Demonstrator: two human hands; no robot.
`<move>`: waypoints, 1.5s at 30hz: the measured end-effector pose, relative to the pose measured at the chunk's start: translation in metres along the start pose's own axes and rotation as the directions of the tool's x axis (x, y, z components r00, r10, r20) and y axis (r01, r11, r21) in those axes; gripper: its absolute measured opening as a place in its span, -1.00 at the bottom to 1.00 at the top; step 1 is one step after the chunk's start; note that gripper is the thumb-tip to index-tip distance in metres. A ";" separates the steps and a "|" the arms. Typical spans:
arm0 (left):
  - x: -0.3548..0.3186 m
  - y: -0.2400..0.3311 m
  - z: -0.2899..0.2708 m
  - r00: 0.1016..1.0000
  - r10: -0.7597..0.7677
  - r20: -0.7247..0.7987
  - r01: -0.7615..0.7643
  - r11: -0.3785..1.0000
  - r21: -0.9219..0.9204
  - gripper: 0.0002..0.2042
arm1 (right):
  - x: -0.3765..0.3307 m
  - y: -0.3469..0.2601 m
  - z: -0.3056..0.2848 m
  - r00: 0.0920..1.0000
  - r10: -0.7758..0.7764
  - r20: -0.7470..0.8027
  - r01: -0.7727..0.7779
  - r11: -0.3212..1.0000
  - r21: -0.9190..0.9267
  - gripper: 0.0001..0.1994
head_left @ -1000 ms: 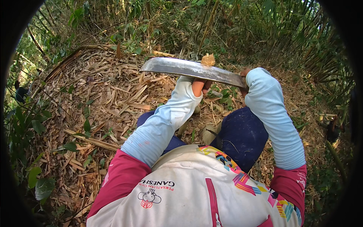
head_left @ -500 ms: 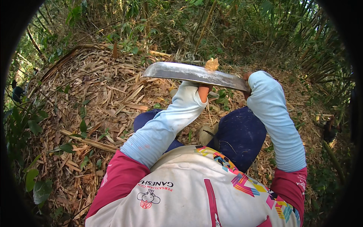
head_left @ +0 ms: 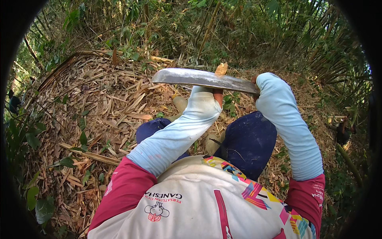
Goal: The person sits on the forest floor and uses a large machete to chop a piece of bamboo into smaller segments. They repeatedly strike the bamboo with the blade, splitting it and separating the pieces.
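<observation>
The left hand (head_left: 217,96) sits farther right than before, mostly behind the machete (head_left: 203,78) — its grip I cannot tell — while the right hand (head_left: 254,80) clasps the blade's right end.

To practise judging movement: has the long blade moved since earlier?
Yes: the blade has shifted right. Its tip, earlier left of the pale strip lying beyond, now roughly lines up with the strip's left end.

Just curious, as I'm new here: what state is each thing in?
Machete: held crosswise, tip to the left
Right hand: closed around the machete's right end
Left hand: mostly hidden behind the machete
Tan piece: showing above the machete
Dry leaves: strewn thickly
</observation>
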State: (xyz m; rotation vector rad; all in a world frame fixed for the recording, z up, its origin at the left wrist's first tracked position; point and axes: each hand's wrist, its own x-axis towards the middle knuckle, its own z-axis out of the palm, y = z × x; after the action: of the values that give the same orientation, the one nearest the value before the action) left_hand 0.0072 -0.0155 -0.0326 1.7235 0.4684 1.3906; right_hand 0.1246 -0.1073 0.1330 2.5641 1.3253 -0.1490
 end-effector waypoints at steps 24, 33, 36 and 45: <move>0.018 -0.004 -0.005 0.800 -0.576 0.170 0.470 0.425 -0.774 -0.86 | -0.004 -0.031 0.030 0.837 -0.336 -0.433 0.387 0.921 0.033 -0.68; 0.009 -0.010 -0.034 0.963 -0.208 0.172 0.205 0.978 0.036 -0.79 | -0.008 -0.033 0.025 0.767 -0.389 -0.511 0.491 0.868 0.076 -0.71; 0.005 -0.007 -0.036 0.971 -0.210 0.112 0.210 0.978 0.020 -0.78 | -0.008 -0.033 0.017 0.795 -0.385 -0.468 0.466 0.883 0.065 -0.71; 0.001 -0.012 -0.033 0.982 -0.170 0.080 0.175 0.982 -0.064 -0.73 | -0.011 -0.031 0.015 0.771 -0.391 -0.503 0.482 0.874 0.059 -0.73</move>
State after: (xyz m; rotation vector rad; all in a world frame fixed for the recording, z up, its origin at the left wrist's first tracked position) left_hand -0.0208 0.0045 -0.0412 1.6307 0.5087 1.2014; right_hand 0.0935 -0.1033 0.1158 2.4715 2.1890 0.3223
